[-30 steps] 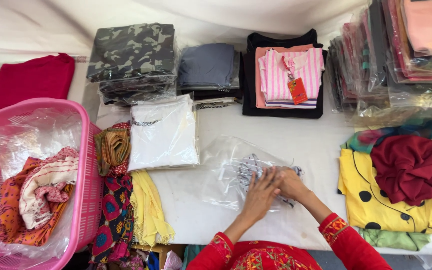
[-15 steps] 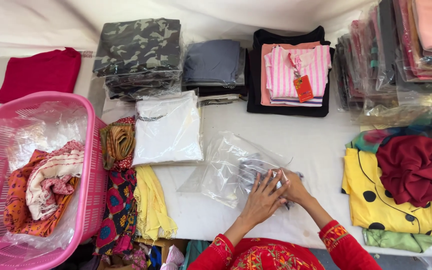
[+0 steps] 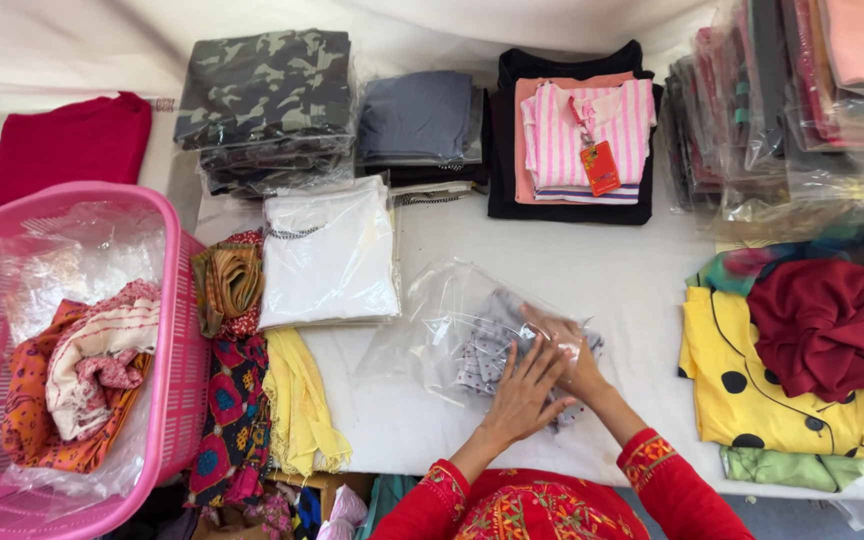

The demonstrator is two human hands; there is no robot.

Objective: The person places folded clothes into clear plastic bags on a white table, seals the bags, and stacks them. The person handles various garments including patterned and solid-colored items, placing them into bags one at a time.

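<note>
Clear plastic bag (image 3: 452,325) with a grey patterned garment (image 3: 497,350) lies on the white tabletop (image 3: 642,300), stretching up-left from the fingers; left hand (image 3: 522,400) flat, splayed, right hand (image 3: 567,350) pressing beside it, neither gripping

glossy clear plastic bag (image 3: 442,325), soft patterned cloth (image 3: 487,350) inside, matt white tablecloth (image 3: 632,290), slatted pink plastic basket (image 3: 177,330)

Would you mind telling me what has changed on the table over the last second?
Little. Both hands stayed on the clear plastic bag with the folded grey patterned garment inside: the left hand lies flat on it, the right hand has shifted slightly and presses its edge. The bag's loose end has spread out flatter to the left. The pink basket and folded stacks have not moved.
</note>
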